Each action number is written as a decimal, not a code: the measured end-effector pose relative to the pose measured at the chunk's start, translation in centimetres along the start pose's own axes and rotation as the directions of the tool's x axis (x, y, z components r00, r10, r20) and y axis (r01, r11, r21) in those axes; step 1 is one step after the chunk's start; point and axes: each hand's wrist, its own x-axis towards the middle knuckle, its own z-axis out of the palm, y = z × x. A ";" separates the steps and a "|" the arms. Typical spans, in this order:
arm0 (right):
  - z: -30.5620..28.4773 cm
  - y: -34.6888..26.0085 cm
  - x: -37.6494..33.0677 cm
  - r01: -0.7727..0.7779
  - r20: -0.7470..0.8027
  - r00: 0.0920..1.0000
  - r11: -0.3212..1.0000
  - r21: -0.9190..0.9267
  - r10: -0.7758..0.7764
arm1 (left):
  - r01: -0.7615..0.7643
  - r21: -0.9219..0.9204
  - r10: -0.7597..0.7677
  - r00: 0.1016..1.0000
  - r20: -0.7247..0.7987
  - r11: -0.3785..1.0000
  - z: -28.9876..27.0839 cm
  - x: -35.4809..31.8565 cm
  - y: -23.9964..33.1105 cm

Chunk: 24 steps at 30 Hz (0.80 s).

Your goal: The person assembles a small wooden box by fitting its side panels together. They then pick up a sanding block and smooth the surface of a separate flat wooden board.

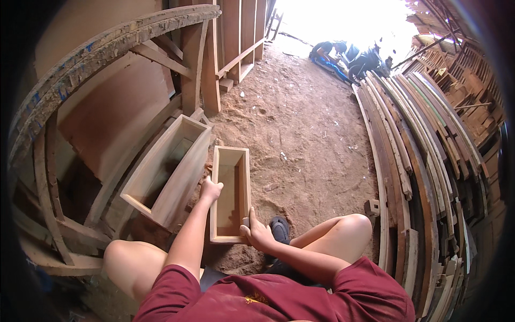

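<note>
In front of me an open wooden drawer box (248, 182) stands lengthwise, pale-rimmed with a darker floor inside. My left hand (211, 190) grips its left wall, thumb on top and the other fingers mostly hidden. Near the close right corner, my right hand (259, 232) clasps the right wall, with the thumb over the rim and a finger stretched along the outer side. A small greyish patch shows between that thumb and finger; I cannot tell what it is. Left of this box, a second, similar wooden box (185, 177) leans at a slant.
A curved wooden frame (115, 40) rises on the left, with tall wooden panels (232, 40) behind it. Long boards (418, 155) are stacked along the right. Farther off on the dirt floor (306, 123) a person (328, 56) crouches beside dark objects. My sandalled foot (280, 229) is near the box.
</note>
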 end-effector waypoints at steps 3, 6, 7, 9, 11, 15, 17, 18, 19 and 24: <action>-0.1 -0.4 2.7 0.019 -0.089 0.996 0.995 -0.095 -0.028 | -0.031 -0.028 0.029 0.998 -0.064 0.999 -0.2 1.0 -1.4; -1.0 -1.4 3.1 -0.057 -0.108 0.993 0.998 -0.008 0.056 | -0.019 -0.052 0.016 0.998 -0.053 0.998 -0.1 0.5 -1.3; -0.7 -1.5 2.1 -0.024 -0.069 0.997 1.000 0.014 0.025 | -0.035 -0.047 0.032 0.997 -0.075 0.998 -0.3 0.5 -1.6; 0.0 -0.5 -0.2 0.037 0.002 0.999 0.998 0.046 -0.037 | -0.061 -0.037 0.056 0.991 -0.118 0.997 -0.5 0.2 -1.6; 0.2 -0.1 -0.4 0.063 -0.050 0.996 0.985 -0.163 -0.072 | -0.049 -0.062 0.044 0.996 -0.079 0.997 -0.5 -0.1 -1.0; -0.8 -1.2 2.1 0.031 -0.116 0.992 0.981 -0.192 -0.054 | -0.025 -0.082 0.024 0.999 -0.024 0.996 -0.5 0.7 -1.5; -0.5 -1.0 2.2 -0.011 -0.124 0.992 0.997 -0.077 0.002 | -0.043 -0.064 0.042 0.999 -0.020 0.997 -0.2 0.4 -1.0; -0.3 -0.6 1.2 -0.011 -0.092 0.996 0.997 -0.076 0.004 | -0.052 -0.055 0.051 0.999 -0.018 0.997 0.0 0.2 -0.9; -0.1 -1.2 0.3 0.022 -0.050 0.998 0.997 -0.075 -0.025 | -0.047 -0.037 0.043 0.994 -0.101 0.998 -0.2 0.9 -2.6; 0.0 -0.1 2.8 -0.004 -0.097 0.995 0.990 -0.142 -0.010 | -0.022 -0.068 0.020 0.999 -0.033 0.997 0.0 1.4 -2.0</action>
